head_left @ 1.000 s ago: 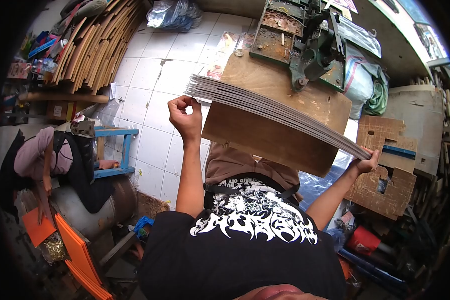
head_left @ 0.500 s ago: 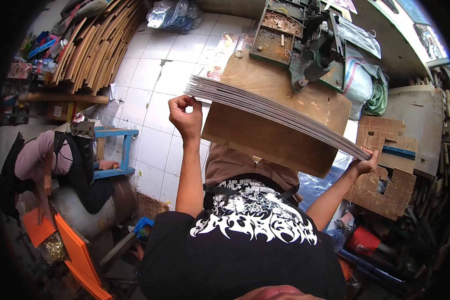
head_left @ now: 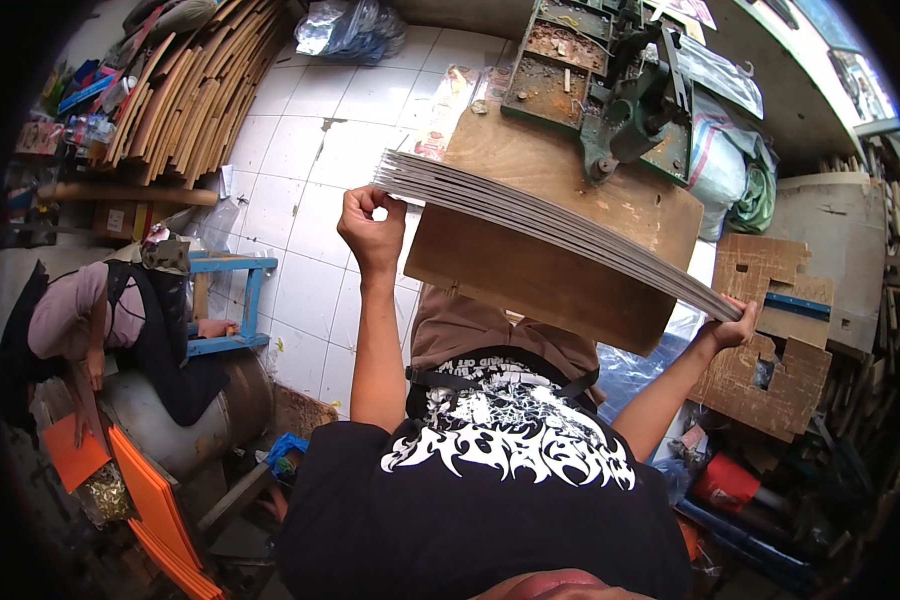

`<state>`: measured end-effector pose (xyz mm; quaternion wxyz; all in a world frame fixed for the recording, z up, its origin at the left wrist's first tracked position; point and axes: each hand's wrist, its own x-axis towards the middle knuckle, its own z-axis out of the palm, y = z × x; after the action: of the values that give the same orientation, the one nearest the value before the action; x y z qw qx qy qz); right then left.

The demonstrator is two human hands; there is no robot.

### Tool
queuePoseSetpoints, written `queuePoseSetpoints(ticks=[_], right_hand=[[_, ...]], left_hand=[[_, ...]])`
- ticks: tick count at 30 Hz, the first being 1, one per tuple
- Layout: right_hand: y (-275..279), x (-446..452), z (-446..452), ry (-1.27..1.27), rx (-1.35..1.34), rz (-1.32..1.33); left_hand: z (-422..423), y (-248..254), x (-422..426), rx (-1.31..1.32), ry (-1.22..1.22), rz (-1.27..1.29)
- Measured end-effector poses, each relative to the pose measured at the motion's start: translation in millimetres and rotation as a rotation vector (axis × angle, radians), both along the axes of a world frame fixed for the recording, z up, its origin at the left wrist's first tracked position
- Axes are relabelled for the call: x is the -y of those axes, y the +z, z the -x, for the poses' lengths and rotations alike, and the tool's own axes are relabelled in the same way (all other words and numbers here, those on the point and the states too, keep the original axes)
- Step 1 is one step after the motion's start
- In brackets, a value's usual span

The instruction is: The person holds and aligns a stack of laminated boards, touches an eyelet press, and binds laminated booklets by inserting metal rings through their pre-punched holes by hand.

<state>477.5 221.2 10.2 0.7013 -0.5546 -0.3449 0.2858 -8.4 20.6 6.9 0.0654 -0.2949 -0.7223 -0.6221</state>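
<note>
A stack of thin, pale grey-edged boards [head_left: 560, 228] stands edge-up, slanting across the wooden work board [head_left: 545, 275] in front of me. At its left end my left hand [head_left: 372, 232] is closed, thumb and forefinger pinched at the corner of the boards. The sheets fan slightly apart there. My right hand [head_left: 734, 325] wraps round the far right end, where the boards press close together. Beyond the stack, a green metal machine [head_left: 625, 130] with a lever and divided trays [head_left: 560, 60] sits on the wooden surface.
Left, a co-worker [head_left: 120, 310] bends over a metal drum [head_left: 195, 405] near orange sheets [head_left: 155, 490] and a blue frame [head_left: 255, 310]. Stacked brown boards [head_left: 185, 95] lean at the upper left. Cut-out brown panels [head_left: 760, 370], a white sack [head_left: 715, 160] and a red container [head_left: 727, 482] lie right.
My left hand has risen very slightly at the corner of the boards. The stack and my right hand look the same.
</note>
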Motion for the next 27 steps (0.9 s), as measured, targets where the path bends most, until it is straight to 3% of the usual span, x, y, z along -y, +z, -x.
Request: queuePoseSetpoints(ticks=[9,14,27], right_hand=[[-0.4,0.2,-0.5,-0.005,0.024,0.002],[-2.8,-1.0,-2.4,0.009,-0.019,-0.012],[-5.9,-0.6,-4.1,0.005,-0.018,-0.031]], left_hand=[[9.6,-1.6,6.4,-0.089,-0.066,0.055],[14.1,-10.9,11.4,0.126,-0.281,-0.133],[-8.0,-16.3,11.2,0.124,-0.068,-0.051]])
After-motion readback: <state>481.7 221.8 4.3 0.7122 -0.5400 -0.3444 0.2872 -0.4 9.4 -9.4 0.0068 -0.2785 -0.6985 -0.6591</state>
